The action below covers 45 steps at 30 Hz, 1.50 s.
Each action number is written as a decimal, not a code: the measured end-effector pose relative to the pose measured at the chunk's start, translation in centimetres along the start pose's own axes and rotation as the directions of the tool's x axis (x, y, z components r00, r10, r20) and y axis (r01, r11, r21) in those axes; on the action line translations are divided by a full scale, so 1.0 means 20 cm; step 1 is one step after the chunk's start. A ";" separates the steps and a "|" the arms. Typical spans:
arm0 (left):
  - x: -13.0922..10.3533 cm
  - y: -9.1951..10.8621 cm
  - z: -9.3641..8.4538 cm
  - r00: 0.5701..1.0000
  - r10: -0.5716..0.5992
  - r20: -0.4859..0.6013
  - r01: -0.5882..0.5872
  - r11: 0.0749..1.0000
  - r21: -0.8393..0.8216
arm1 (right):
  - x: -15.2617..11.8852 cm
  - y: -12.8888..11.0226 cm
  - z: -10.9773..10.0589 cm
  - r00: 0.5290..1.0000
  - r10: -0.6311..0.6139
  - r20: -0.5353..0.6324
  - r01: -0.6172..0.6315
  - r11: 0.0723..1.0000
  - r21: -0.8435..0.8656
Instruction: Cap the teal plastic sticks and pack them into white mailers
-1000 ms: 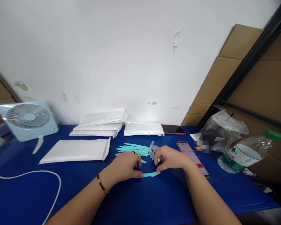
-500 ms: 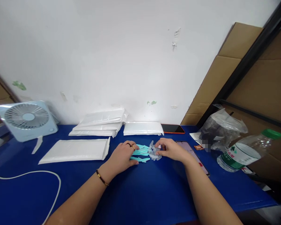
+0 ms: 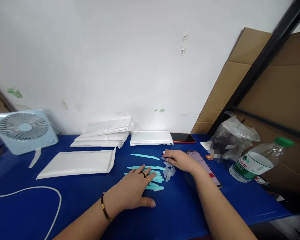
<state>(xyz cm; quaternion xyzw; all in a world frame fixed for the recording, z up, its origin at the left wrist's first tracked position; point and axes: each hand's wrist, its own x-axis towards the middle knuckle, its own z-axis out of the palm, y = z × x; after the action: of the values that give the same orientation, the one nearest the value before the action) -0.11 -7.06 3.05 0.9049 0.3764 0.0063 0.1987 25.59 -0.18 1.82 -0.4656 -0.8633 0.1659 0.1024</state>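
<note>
My left hand (image 3: 132,188) lies palm down with its fingers spread, resting over a pile of slim turquoise sticks (image 3: 157,179) that look like eyebrow razors. One more turquoise razor (image 3: 145,156) lies apart, beyond the pile. Small translucent caps (image 3: 168,171) cover the razors' right-hand ends or lie beside them; I cannot tell which. Above these caps, my right hand (image 3: 178,159) is stretched out flat, fingertips touching or nearly touching the farthest of them. Its thumb is hidden, and I see nothing gripped in it.
White padded mailers (image 3: 76,163) lie at the left and in a stack (image 3: 102,131) by the wall, with another white packet (image 3: 151,137) beside it. A fan (image 3: 25,130) and white cable stand left. Two phones (image 3: 202,163), a plastic bag (image 3: 232,140) and a bottle (image 3: 255,163) are right.
My left hand has moved nearer and spread flat over the turquoise razors, which now lie fanned out, one apart at the far side. My right hand has gone from a pinch to stretched fingers.
</note>
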 end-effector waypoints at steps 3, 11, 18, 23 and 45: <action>0.04 -0.03 -0.01 0.988 0.006 -0.157 -0.006 1.000 0.001 | 0.02 -0.02 0.01 0.996 -0.023 -0.091 0.020 0.999 -0.036; 0.23 -0.28 0.02 0.873 -0.225 -0.432 0.228 0.973 -0.045 | 0.07 -0.03 0.08 0.991 0.039 -0.126 -0.045 0.998 -0.045; 0.24 -0.40 0.02 0.863 -0.348 -0.365 0.298 0.936 -0.187 | 0.09 0.00 0.09 0.991 0.007 -0.137 -0.011 1.000 -0.025; 0.22 -0.41 0.03 0.867 -0.335 -0.370 0.271 0.938 -0.214 | 0.07 0.02 0.07 0.989 0.047 -0.141 -0.043 0.999 0.028; 0.19 -0.34 0.05 0.873 -0.263 -0.410 -0.004 0.838 -0.546 | 0.10 -0.09 0.10 0.906 0.338 -0.255 0.075 0.464 0.883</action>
<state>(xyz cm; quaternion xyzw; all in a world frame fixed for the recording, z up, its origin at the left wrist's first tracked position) -1.73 -0.55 -0.94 0.7567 0.4585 0.3148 0.3437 22.45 0.26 0.60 -0.4368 -0.5753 0.4936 0.4843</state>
